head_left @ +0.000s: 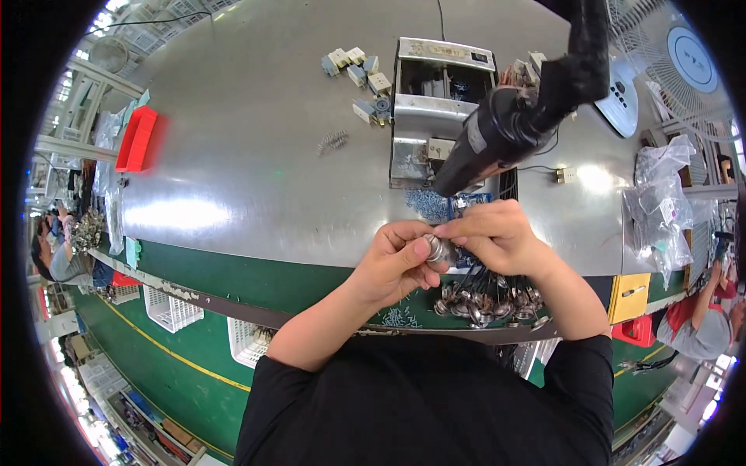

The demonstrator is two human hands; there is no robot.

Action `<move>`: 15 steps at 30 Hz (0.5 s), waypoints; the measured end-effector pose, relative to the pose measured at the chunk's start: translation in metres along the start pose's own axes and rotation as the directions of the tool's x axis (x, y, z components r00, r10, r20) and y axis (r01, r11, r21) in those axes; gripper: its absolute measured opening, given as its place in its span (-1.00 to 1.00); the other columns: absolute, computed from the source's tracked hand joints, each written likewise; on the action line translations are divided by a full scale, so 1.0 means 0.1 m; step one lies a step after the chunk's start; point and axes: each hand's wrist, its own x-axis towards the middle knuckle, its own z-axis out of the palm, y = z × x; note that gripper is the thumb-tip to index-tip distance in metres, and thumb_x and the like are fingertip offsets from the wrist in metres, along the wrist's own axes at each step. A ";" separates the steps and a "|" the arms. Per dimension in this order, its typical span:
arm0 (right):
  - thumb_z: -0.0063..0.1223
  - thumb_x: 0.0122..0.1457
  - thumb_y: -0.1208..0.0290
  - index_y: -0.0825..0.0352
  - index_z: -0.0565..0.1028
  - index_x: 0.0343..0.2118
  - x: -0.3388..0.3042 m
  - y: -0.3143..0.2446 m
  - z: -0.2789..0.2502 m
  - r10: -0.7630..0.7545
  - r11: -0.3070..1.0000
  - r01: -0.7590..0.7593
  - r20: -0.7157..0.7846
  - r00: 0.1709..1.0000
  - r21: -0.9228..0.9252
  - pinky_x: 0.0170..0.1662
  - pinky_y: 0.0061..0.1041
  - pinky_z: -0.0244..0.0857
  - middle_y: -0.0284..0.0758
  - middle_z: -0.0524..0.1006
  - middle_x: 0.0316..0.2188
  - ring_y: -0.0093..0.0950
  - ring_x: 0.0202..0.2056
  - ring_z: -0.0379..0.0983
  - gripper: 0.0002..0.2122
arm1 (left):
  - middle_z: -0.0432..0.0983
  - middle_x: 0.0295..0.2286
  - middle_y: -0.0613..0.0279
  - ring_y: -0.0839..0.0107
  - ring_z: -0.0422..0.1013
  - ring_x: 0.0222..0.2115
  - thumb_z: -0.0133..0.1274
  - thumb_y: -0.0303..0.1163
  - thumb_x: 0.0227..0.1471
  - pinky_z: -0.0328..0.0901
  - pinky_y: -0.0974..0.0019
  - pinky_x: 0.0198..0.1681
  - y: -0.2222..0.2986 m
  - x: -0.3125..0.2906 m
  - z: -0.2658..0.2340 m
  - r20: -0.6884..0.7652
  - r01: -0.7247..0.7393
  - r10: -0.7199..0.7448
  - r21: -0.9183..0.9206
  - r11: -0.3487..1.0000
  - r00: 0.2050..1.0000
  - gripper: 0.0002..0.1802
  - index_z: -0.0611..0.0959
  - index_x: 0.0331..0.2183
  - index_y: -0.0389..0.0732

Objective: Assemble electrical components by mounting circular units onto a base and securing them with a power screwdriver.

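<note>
My left hand [392,264] is closed round a small, round silver metal part [437,249], held above the table's near edge. My right hand [497,235] meets it from the other side, thumb and forefinger pinched at the part's upper rim. Whatever lies between those right fingertips is hidden or too small to name. Just below the right hand is a heap of similar round metal parts [482,304] with black wires. Small bluish screws [426,204] are piled beyond the hands, and more small screws [400,317] lie near the table's front edge.
A metal machine [439,105] stands ahead, with a thick black cylinder on an arm [489,140] hanging close above my right hand. White and grey plug-like blocks [361,74] and springs [332,141] lie left of it. A red bin [137,140], fan [691,58] and plastic bags [660,198] flank the table.
</note>
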 end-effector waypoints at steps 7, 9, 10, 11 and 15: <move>0.05 0.27 0.57 0.52 0.52 0.16 -0.02 -0.12 0.01 0.232 0.972 -0.233 0.053 0.971 0.019 -0.15 -0.38 0.51 0.00 0.68 -0.25 -0.18 -0.26 0.69 -0.61 | 0.72 -0.28 -0.02 0.35 0.68 -0.35 0.14 -0.43 0.34 0.60 0.32 -0.27 0.15 0.10 0.24 -0.278 -0.048 0.202 0.475 0.879 0.939 -0.72 0.64 -0.02 -0.42; 0.05 0.28 0.57 0.53 0.51 0.17 -0.01 -0.10 0.00 0.208 0.977 -0.209 0.037 0.978 0.044 -0.12 -0.38 0.50 0.00 0.68 -0.24 -0.19 -0.24 0.69 -0.60 | 0.71 -0.28 0.01 0.38 0.67 -0.32 0.16 -0.58 0.28 0.59 0.32 -0.26 0.10 0.15 0.28 -0.204 -0.152 0.415 0.719 0.678 0.887 -0.75 0.64 -0.03 -0.49; 0.04 0.28 0.56 0.54 0.51 0.17 -0.01 -0.09 0.01 0.198 0.977 -0.199 0.015 0.980 0.072 -0.10 -0.38 0.50 -0.01 0.68 -0.22 -0.19 -0.22 0.69 -0.60 | 0.71 -0.28 0.01 0.38 0.67 -0.32 0.16 -0.58 0.28 0.59 0.32 -0.26 0.08 0.17 0.26 -0.199 -0.162 0.430 0.726 0.669 0.881 -0.75 0.64 -0.03 -0.49; 0.02 0.28 0.56 0.54 0.49 0.19 -0.02 -0.08 0.03 0.199 0.976 -0.198 0.001 0.980 0.089 -0.06 -0.39 0.49 -0.01 0.68 -0.20 -0.20 -0.17 0.69 -0.59 | 0.71 -0.28 0.02 0.38 0.67 -0.31 0.17 -0.58 0.28 0.59 0.32 -0.25 0.08 0.19 0.24 -0.098 -0.178 0.493 0.858 0.482 0.864 -0.76 0.64 -0.04 -0.48; 0.01 0.25 0.59 0.53 0.48 0.21 -0.09 0.02 0.05 0.191 0.974 -0.184 -0.043 0.981 0.129 -0.08 -0.42 0.49 -0.02 0.69 -0.20 -0.25 -0.19 0.70 -0.55 | 0.71 -0.28 0.05 0.37 0.67 -0.29 0.17 -0.56 0.29 0.58 0.34 -0.23 0.21 0.22 0.32 -0.026 -0.177 0.450 0.898 0.403 0.893 -0.80 0.64 -0.08 -0.46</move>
